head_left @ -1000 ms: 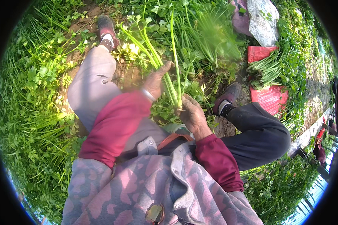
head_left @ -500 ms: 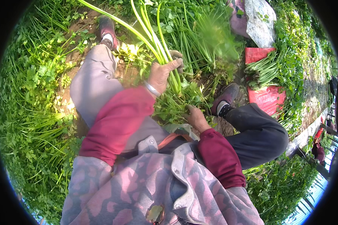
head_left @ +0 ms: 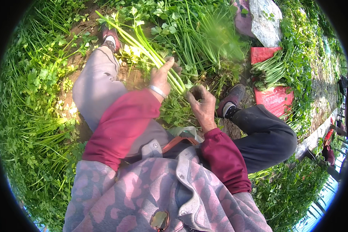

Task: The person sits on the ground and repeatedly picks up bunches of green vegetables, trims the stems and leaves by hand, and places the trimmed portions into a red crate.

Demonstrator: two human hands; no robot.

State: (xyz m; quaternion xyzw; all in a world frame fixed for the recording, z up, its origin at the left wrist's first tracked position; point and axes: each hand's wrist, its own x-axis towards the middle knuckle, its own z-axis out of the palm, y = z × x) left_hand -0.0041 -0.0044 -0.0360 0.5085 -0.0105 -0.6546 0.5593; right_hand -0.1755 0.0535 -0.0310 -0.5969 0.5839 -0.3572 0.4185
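My left hand (head_left: 161, 75), a silver bangle on its wrist, grips a bunch of long green stalks (head_left: 143, 44) that slants up and to the left over the soil. My right hand (head_left: 202, 103) is closed around the root end of the same bunch, just right of the left hand. Both forearms wear dark red sleeves. My two legs stretch out on either side of the bunch, with a shoe (head_left: 111, 37) at the upper left and another shoe (head_left: 230, 101) to the right.
Leafy green plants (head_left: 205, 34) grow thick ahead and on both sides. A cut bundle of stalks (head_left: 270, 69) lies on red sheets (head_left: 276, 98) at the right, below a grey sack (head_left: 265, 21). Bare soil (head_left: 129, 75) shows between my legs.
The bunch has swung from upright to leaning left. My left hand has slid up along the stalks, and my right hand has come up to the bunch's lower end.
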